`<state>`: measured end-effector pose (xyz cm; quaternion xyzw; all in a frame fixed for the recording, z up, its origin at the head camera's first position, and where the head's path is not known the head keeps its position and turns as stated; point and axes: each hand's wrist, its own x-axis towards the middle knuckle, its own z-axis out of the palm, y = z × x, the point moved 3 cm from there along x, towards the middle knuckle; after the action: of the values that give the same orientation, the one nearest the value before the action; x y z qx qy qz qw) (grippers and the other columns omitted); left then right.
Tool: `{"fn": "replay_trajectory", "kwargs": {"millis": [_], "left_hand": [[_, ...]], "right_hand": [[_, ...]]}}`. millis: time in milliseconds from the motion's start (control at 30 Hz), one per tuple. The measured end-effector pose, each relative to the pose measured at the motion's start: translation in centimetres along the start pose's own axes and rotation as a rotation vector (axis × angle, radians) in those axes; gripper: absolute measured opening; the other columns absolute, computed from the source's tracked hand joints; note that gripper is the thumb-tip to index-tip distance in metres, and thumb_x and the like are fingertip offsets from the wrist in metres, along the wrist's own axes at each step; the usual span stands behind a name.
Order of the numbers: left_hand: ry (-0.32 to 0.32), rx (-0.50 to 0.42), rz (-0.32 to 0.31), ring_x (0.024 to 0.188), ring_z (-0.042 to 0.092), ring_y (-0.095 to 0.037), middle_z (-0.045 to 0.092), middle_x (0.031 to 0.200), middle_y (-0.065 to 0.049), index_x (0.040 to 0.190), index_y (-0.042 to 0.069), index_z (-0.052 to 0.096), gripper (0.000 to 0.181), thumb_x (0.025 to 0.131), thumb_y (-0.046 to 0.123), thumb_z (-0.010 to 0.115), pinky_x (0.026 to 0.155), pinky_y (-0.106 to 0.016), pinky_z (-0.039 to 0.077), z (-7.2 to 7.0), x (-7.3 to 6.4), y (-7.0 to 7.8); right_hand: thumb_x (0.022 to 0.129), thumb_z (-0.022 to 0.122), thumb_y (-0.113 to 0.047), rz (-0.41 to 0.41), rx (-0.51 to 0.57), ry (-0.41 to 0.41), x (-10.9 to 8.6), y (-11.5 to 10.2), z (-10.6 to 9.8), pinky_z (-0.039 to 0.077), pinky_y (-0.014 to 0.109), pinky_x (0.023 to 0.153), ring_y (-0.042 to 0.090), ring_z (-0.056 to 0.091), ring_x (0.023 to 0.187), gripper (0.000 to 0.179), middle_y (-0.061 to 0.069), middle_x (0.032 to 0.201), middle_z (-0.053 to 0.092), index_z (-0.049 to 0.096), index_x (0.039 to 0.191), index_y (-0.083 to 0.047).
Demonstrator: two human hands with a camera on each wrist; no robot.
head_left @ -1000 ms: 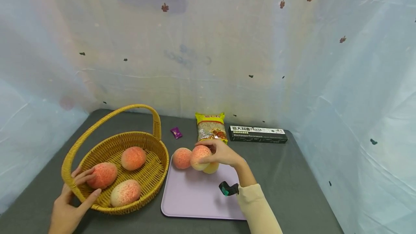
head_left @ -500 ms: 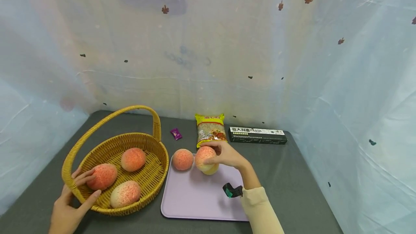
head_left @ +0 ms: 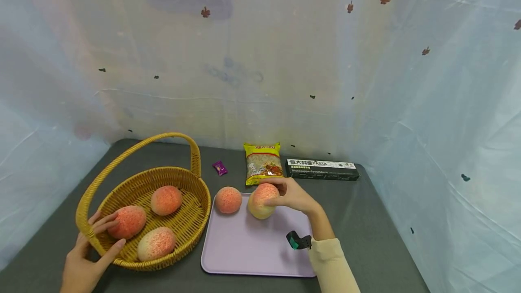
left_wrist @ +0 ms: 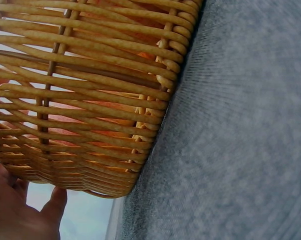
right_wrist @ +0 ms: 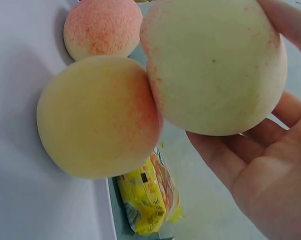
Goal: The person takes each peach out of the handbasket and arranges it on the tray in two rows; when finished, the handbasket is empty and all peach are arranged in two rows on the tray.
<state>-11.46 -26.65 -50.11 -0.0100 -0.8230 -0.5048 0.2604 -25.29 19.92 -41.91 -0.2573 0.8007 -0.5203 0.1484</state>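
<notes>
My left hand (head_left: 87, 254) grips the near left rim of a yellow wicker basket (head_left: 187, 216), fingers over the rim beside a red-speckled peach (head_left: 129, 222). Two more peaches lie inside, one reddish (head_left: 166, 200) and one paler (head_left: 156, 243). In the left wrist view, the woven wall (left_wrist: 85, 70) hides much of the fruit. My right hand (head_left: 295, 196) pinches a pale peach with a red blush (head_left: 266, 192) between thumb and fingers. It is raised against a yellowish peach (right_wrist: 98, 120) on the lilac tray (head_left: 252, 252). Left of them, a pinkish peach (head_left: 228, 200) sits at the tray's corner.
Behind the tray lies a yellow bag of pasta (head_left: 263, 164). A black pasta box (head_left: 322, 170) is to its right, and a small purple wrapped candy (head_left: 220, 167) to its left. A hanging plastic sheet (head_left: 260, 58) closes off the back of the dark tabletop (head_left: 366, 238).
My right hand has shifted a little to the right with its peach, away from the pinkish peach and over the yellowish one. My left hand stays on the basket.
</notes>
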Motion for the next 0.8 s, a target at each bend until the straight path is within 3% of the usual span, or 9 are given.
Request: {"fn": "replay_trajectory", "kwargs": {"millis": [200,800], "left_hand": [[0.001,0.014,-0.035,0.146,0.022,-0.006,0.053,0.145,0.003,0.133,-0.001,0.060,0.048,0.087,-0.006,0.073,0.102,-0.003,0.027,0.0,0.0,0.6],[-0.006,0.012,-0.009,0.147,0.021,-0.006,0.053,0.145,-0.001,0.133,-0.001,0.059,0.049,0.087,-0.007,0.073,0.101,-0.002,0.026,-0.1,0.0,0.8]], "right_hand": [[0.084,0.080,-0.010,0.007,-0.002,0.036,-0.8,0.4,-0.8,0.055,0.029,0.088,0.021,0.064,0.105,0.054,0.010,0.123,0.066,0.062,0.135,-0.007],[0.086,0.078,-0.010,0.035,-0.034,0.077,-3.5,2.9,-2.7,0.054,0.027,0.088,0.024,0.063,0.107,0.055,0.019,0.126,0.063,0.058,0.136,0.002]]}}
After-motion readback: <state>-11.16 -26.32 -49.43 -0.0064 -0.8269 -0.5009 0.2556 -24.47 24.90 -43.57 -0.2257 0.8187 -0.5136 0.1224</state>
